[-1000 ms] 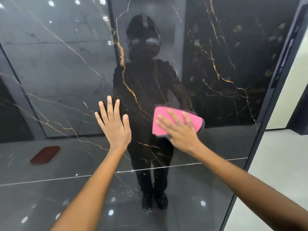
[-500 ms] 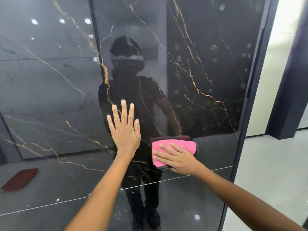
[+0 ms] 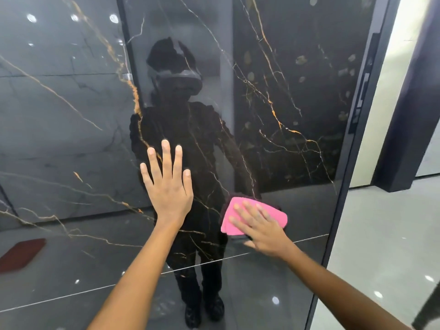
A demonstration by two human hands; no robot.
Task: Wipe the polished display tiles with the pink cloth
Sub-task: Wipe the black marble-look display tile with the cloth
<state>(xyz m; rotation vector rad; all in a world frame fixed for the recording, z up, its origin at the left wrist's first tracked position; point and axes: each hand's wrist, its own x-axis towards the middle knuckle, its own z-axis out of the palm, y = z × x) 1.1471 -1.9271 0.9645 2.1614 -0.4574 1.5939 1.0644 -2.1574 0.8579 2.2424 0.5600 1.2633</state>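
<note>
The left hand (image 3: 167,186) lies flat against the polished display tile (image 3: 297,91), fingers straight and slightly spread, pointing up. To its right and a little lower, the right hand (image 3: 262,231) presses the pink cloth (image 3: 273,214) against the same dark, gold-veined surface; its fingers are straight and laid over the cloth, not curled round it. The cloth is folded and shows past the fingertips on the upper and right sides, with a darker layer showing at its lower edge under the palm. Just below both hands a thin pale line runs across the gloss. Beyond the right hand the tile ends at a dark frame edge (image 3: 345,186), with the light grey floor (image 3: 385,234) past it. Far left of the left hand, a reddish shape (image 3: 21,252) shows in the reflection.
</note>
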